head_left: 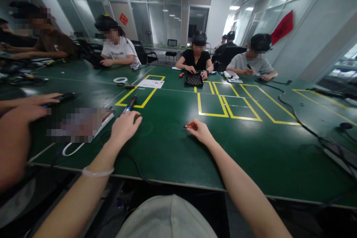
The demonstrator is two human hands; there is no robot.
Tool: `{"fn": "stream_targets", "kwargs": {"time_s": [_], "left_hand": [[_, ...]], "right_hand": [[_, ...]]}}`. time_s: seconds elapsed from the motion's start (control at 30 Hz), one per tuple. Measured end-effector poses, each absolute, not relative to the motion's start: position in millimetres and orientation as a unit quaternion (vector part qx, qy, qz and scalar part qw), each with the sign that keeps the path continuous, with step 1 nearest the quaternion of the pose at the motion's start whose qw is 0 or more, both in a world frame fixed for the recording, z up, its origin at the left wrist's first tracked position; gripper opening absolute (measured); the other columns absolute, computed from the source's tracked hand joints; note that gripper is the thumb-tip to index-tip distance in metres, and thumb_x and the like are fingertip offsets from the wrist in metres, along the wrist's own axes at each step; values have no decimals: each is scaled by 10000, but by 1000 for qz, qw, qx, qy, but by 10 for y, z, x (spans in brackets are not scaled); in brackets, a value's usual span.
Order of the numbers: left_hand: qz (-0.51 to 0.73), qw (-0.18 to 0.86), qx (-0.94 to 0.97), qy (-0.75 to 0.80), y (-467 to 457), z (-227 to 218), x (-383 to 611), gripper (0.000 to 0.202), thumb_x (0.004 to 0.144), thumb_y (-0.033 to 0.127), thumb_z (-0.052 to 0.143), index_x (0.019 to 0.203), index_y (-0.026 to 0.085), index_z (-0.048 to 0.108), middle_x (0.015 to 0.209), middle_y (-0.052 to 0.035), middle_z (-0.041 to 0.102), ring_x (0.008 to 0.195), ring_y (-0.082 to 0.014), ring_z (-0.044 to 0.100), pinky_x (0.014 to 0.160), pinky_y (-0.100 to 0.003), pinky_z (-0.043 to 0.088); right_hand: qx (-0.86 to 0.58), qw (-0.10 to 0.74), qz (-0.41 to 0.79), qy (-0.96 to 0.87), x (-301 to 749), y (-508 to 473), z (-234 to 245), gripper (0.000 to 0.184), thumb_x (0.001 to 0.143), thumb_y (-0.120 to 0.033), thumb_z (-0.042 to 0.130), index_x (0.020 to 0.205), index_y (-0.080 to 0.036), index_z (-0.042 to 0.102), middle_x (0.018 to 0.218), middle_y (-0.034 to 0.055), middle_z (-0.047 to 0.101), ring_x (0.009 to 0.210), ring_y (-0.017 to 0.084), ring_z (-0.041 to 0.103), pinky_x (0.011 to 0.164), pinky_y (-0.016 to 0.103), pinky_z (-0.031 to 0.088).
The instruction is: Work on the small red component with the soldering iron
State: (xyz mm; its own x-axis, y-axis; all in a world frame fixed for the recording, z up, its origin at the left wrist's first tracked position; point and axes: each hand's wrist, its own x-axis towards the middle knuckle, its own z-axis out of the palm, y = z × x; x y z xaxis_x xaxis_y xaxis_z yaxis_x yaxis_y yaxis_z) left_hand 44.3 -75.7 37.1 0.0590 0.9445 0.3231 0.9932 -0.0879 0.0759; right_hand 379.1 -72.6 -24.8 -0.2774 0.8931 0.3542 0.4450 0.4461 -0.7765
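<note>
"Grey cloth (167,219) shows below the desk's (167,160) near edge. And the tool (131,102)?"

"One: slim, black with blue, in from that edge. Its long axis runs toward the far edge, leaning right. The left hand (125,126) meets its base; I can't tell whether those fingers grip."

"The right hand (198,131)?"

"Fingertips pinched on one small red-and-dark piece (185,126), its free end pointing at the left edge."
</note>
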Motion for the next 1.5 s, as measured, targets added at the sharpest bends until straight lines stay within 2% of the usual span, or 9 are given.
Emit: {"fn": "stream_targets", "kwargs": {"time_s": [0.1,0.37,0.47,0.57,0.8,0.93,1.27,1.5], "left_hand": [[-73,125,-644,-752,-843,273,50,496,910,495,308,1158,144,557,1109,-161,611,1000,-317,574,811,-418,464],[29,40,-604,-796,-765,135,-296,640,897,607,198,1013,176,656,1164,-151,607,1035,-346,554,818,-485,467],[22,62,-662,-747,-690,125,-334,624,898,585,232,924,169,697,1162,-142,625,1067,-339,549,876,-474,454],[15,92,-719,-688,-649,94,-282,610,912,517,236,874,133,709,1074,-160,663,1035,-313,580,929,-449,435],[2,126,-755,-644,-650,-31,84,582,924,440,244,905,102,718,1008,-197,687,1066,-319,586,918,-420,445],[0,136,-769,-625,-750,-52,325,564,936,445,260,897,123,722,982,-176,701,1048,-305,597,891,-400,463],[-47,106,-827,-550,-1025,57,1360,465,944,422,350,879,161,729,966,-129,706,1017,-255,601,877,-352,466],[-89,75,-847,-518,-1034,21,1945,429,923,423,404,859,159,736,987,-145,697,1029,-265,591,874,-372,464]], "right_hand": [[-448,403,279,-748,3799,-735,-234,131,789,-263,613,878,-168,599,680,-18,584,590,109,506,585,225,396],[-460,397,279,-744,3818,-713,-229,143,787,-260,613,893,-167,599,698,-11,598,600,112,519,590,228,404],[-458,398,282,-743,3815,-711,-237,143,787,-260,611,896,-169,599,693,-13,597,599,112,519,594,229,406],[-456,397,285,-743,3809,-711,-244,140,785,-259,613,891,-169,597,688,-15,593,597,111,518,598,229,408],[-453,394,289,-746,3796,-703,-253,140,787,-258,610,893,-170,585,679,-21,576,592,112,512,588,228,398],[-452,389,291,-748,3783,-711,-255,134,786,-252,611,888,-170,586,674,-22,573,591,112,510,583,225,395],[-457,385,277,-753,3787,-728,-228,121,771,-233,598,872,-168,585,682,-19,585,595,111,519,592,223,400],[-486,385,253,-742,3853,-667,-278,109,774,-239,593,866,-181,579,662,-28,576,592,120,530,594,229,408]]}}
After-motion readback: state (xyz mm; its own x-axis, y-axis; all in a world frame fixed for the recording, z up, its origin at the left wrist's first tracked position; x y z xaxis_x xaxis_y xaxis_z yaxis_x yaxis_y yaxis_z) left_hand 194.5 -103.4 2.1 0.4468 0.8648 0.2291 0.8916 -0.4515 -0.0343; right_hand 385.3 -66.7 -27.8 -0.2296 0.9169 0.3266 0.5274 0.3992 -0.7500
